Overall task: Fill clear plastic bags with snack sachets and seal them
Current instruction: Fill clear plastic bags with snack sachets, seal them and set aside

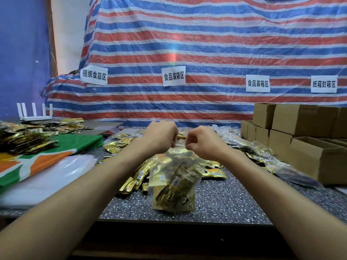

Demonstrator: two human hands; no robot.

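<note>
Head view: the left hand and the right hand have their fingers curled, and each pinches the top edge of one clear bag, close together with knuckles up. The bag hangs from them over the speckled table. Whether its bottom touches the top, I cannot tell. Inside are gold sachets, jumbled and tilted, too overlapped to count. The film is wrinkled and see-through, and the mouth is hidden by the fingers.

Just behind and left of the bag, loose sachets lie scattered on the table. Farther left of the bag is a flat stack of clear plastic, then a green and orange sheet with a heap of sachets on it. Beyond that stands one white router with five antennas.

Right of the bag, filled bags lie against open brown boxes — several, stacked. Behind the bag hangs a striped tarp bearing four paper labels.
</note>
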